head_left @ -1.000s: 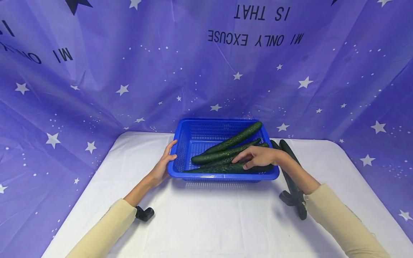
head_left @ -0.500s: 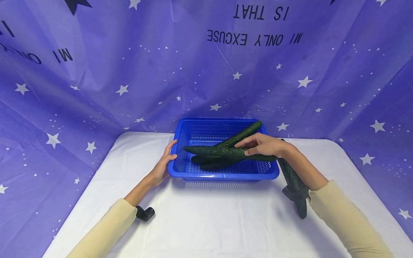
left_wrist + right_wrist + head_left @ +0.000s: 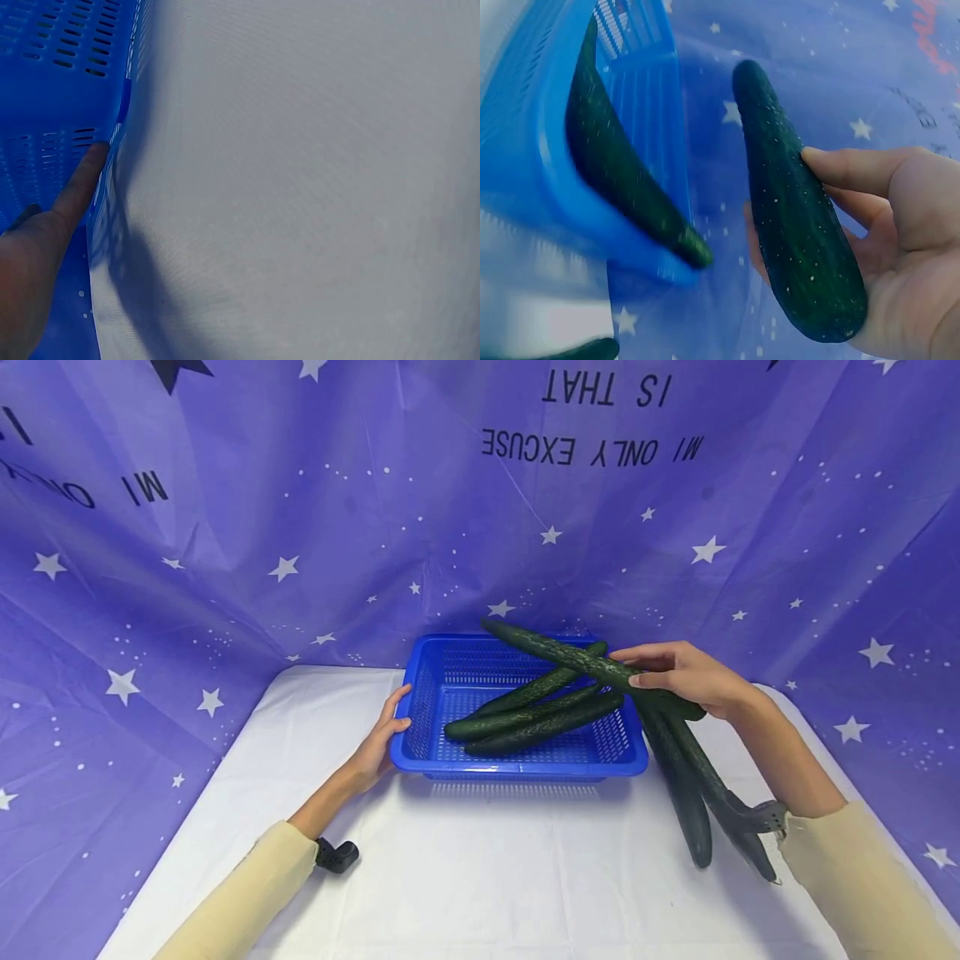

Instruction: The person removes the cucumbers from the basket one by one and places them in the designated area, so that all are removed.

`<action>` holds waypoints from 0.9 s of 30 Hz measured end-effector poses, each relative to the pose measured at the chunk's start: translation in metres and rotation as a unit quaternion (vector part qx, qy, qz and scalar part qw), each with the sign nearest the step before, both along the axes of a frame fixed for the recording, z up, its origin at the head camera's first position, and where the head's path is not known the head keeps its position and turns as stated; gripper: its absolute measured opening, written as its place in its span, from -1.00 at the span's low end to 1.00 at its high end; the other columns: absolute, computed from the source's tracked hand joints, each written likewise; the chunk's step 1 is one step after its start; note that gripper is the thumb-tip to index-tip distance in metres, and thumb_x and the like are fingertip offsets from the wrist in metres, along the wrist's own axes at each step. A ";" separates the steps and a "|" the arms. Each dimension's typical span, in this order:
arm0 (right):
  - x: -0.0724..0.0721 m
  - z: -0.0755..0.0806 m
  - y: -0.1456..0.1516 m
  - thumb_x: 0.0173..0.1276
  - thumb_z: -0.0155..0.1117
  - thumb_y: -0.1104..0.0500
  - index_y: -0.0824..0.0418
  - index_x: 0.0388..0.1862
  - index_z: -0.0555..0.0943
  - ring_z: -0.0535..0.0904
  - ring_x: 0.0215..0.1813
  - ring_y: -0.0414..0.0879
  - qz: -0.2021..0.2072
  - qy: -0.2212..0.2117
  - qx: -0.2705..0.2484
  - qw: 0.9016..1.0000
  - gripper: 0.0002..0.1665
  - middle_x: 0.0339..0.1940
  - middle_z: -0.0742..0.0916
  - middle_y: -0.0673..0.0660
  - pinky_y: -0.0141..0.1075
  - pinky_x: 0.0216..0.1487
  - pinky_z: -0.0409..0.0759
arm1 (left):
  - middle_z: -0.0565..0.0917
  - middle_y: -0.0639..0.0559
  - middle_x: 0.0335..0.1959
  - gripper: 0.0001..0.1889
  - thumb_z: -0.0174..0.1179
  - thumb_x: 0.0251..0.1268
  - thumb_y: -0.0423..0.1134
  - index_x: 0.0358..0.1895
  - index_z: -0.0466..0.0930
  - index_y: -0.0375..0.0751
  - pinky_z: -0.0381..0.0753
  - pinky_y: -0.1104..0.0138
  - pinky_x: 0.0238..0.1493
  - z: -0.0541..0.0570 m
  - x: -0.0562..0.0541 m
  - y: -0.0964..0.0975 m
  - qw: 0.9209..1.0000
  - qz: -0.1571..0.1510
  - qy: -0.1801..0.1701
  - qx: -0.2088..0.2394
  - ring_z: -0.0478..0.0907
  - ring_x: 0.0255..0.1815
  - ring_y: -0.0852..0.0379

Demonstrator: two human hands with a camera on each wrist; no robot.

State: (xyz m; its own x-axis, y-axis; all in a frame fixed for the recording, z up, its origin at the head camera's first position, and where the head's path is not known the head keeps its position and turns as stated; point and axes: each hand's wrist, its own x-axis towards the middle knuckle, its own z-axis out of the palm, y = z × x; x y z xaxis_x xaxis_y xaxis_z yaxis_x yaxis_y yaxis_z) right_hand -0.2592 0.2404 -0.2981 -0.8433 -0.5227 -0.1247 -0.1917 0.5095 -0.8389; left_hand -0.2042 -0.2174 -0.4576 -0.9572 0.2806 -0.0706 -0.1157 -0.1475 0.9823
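R hand (image 3: pixel 688 680) pinches cuke (image 3: pixel 566 655) nearer one end; L hand (image 3: pixel 373 752) grips basket (image 3: pixel 517 768) by rim. Cuke prob. stiff, fairly heavy (skin maybe slick); hold approx. mid-length for balance.

Cucumbers (image 3: pixel 570 656) are green, basket (image 3: pixel 517 768) blue, backdrop (image 3: pixel 480 510) star-patterned purple.

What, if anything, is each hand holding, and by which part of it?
The right hand holds a cucumber between its middle and the end nearest the palm. The left hand holds the basket by its left rim.
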 end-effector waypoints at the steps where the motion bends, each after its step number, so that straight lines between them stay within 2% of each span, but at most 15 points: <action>1: 0.002 -0.001 0.007 0.48 0.20 0.22 0.25 0.46 0.41 0.24 0.47 0.21 -0.012 0.003 0.000 1.000 -0.41 0.48 0.38 0.28 -0.01 0.34 0.36 | -0.07 -0.33 0.55 -0.26 -0.21 0.44 -0.20 0.61 -0.28 0.21 0.48 0.02 0.12 0.000 0.000 0.000 1.000 0.000 0.000 -0.002 0.24 0.33 -0.46; 4: 0.007 -0.007 0.025 0.50 0.20 0.17 0.27 0.48 0.37 0.24 0.48 0.20 -0.050 0.014 -0.004 0.999 -0.38 0.51 0.35 0.28 -0.32 0.19 0.48 | -0.06 -0.33 0.54 -0.27 -0.21 0.45 -0.20 0.61 -0.28 0.21 0.47 0.03 0.13 0.000 0.001 -0.001 1.000 0.001 0.000 -0.004 0.23 0.33 -0.45; 6: 0.011 -0.012 0.037 0.50 0.20 0.14 0.27 0.50 0.34 0.37 0.41 0.10 -0.081 0.018 -0.003 0.997 -0.36 0.49 0.37 0.30 -0.47 0.02 0.52 | -0.08 -0.32 0.55 -0.27 -0.21 0.46 -0.19 0.61 -0.28 0.21 0.46 0.02 0.13 0.000 0.001 -0.002 1.000 0.000 -0.001 -0.006 0.24 0.33 -0.45; 10: 0.020 -0.027 0.058 0.49 0.22 0.09 0.26 0.51 0.32 0.58 0.12 -0.24 -0.137 0.023 -0.002 0.990 -0.31 0.39 0.47 0.30 -0.40 -0.06 0.60 | -0.08 -0.33 0.55 -0.26 -0.20 0.45 -0.18 0.61 -0.27 0.22 0.49 0.04 0.10 -0.002 0.000 -0.003 1.000 -0.002 0.001 -0.005 0.25 0.32 -0.46; 12: 0.026 -0.035 0.069 0.48 0.24 0.06 0.25 0.51 0.33 0.54 0.01 -0.41 -0.158 0.032 0.005 0.987 -0.30 0.31 0.53 0.23 -0.40 -0.08 0.59 | -0.08 -0.32 0.55 -0.26 -0.20 0.45 -0.18 0.61 -0.28 0.22 0.50 0.04 0.09 -0.002 0.000 -0.003 1.000 -0.002 0.000 -0.007 0.26 0.31 -0.47; 14: 0.031 -0.042 0.080 0.46 0.26 0.01 0.21 0.51 0.35 0.47 -0.01 -0.48 -0.175 0.044 0.023 0.983 -0.29 0.21 0.59 0.03 -0.47 -0.09 0.55 | -0.09 -0.32 0.55 -0.26 -0.20 0.45 -0.17 0.61 -0.28 0.23 0.50 0.04 0.08 -0.002 0.000 -0.003 1.000 -0.002 0.000 -0.009 0.26 0.31 -0.48; 16: 0.036 -0.049 0.092 0.44 0.28 -0.02 0.17 0.50 0.37 0.42 0.00 -0.51 -0.192 0.053 0.033 0.979 -0.28 0.10 0.59 -0.21 -0.54 -0.09 0.48 | -0.10 -0.32 0.55 -0.26 -0.20 0.45 -0.17 0.61 -0.28 0.23 0.50 0.03 0.09 -0.002 0.000 -0.003 1.000 -0.002 0.000 -0.010 0.26 0.31 -0.48; 19: 0.043 -0.059 0.109 0.42 0.30 -0.04 0.08 0.50 0.39 0.40 -0.04 -0.56 -0.215 0.049 0.029 0.975 -0.29 -0.08 0.54 -0.45 -0.59 -0.13 0.45 | -0.10 -0.32 0.55 -0.26 -0.20 0.45 -0.17 0.61 -0.28 0.22 0.49 0.01 0.10 -0.003 0.000 -0.002 1.000 -0.001 0.002 -0.010 0.25 0.32 -0.48; 22: 0.050 -0.071 0.124 0.42 0.30 -0.03 0.01 0.50 0.40 0.39 -0.07 -0.60 -0.230 0.038 0.017 0.972 -0.30 -0.15 0.54 -0.52 -0.59 -0.16 0.46 | -0.10 -0.33 0.55 -0.26 -0.21 0.46 -0.18 0.61 -0.28 0.21 0.48 0.02 0.12 -0.003 0.000 -0.002 1.000 -0.001 0.004 -0.011 0.24 0.33 -0.49; 27: 0.059 -0.092 0.144 0.43 0.30 -0.01 -0.07 0.46 0.45 0.43 -0.13 -0.62 -0.250 0.020 -0.007 0.968 -0.37 -0.18 0.58 -0.51 -0.58 -0.19 0.47 | -0.08 -0.34 0.55 -0.27 -0.21 0.46 -0.18 0.61 -0.29 0.22 0.50 0.02 0.10 -0.003 0.001 -0.003 1.000 -0.001 0.004 -0.009 0.24 0.32 -0.50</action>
